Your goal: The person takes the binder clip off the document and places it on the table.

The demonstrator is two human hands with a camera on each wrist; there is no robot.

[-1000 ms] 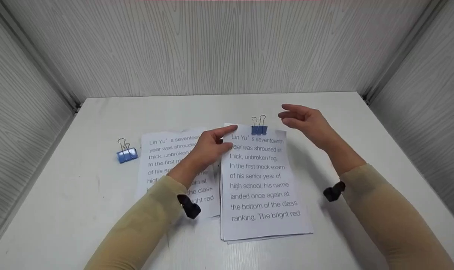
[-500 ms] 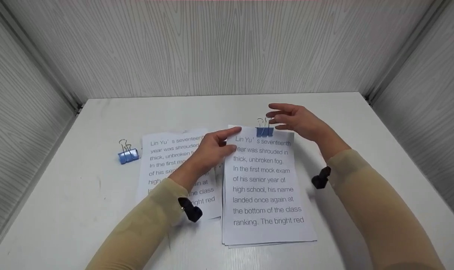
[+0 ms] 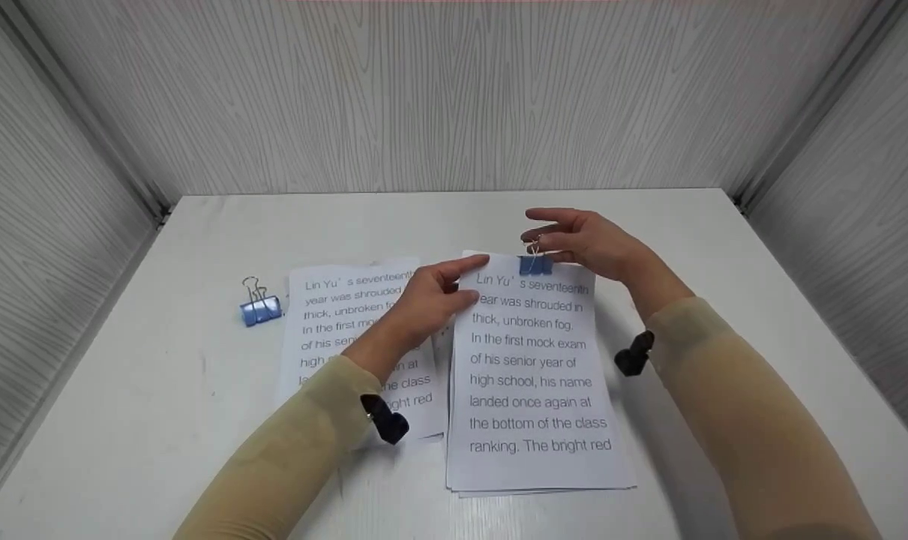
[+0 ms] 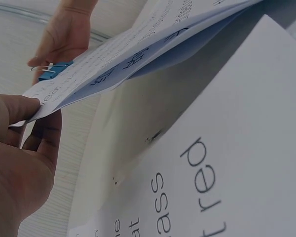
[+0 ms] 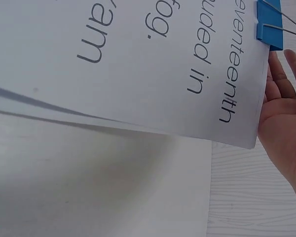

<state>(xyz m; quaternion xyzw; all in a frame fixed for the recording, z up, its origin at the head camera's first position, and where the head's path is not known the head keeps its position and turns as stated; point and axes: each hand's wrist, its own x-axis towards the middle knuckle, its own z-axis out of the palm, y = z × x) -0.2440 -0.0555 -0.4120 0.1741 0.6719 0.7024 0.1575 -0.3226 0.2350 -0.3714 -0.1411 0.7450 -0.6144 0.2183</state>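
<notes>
A stack of printed sheets (image 3: 536, 469) is raised at its top edge, where a blue binder clip (image 3: 536, 265) sits. My left hand (image 3: 427, 304) pinches the stack's upper left corner; the left wrist view shows the thumb above the paper (image 4: 47, 96) and fingers beneath. At the clip, my right hand (image 3: 600, 244) holds the wire handles, which stand close together between thumb and fingers. In the right wrist view the blue clip (image 5: 270, 29) is on the paper's edge and the right hand (image 5: 286, 128) lies behind it; the thumb is mostly out of frame.
Another printed stack (image 3: 326, 352) lies flat on the white table (image 3: 139, 375), partly under my left forearm. A second blue binder clip (image 3: 261, 310) stands left of it, handles up. Wood-grain panels (image 3: 454, 97) enclose the table at the back and sides.
My right hand has come in from the right to the clip and taken its handles, which have drawn together. The left hand keeps its pinch on the stack.
</notes>
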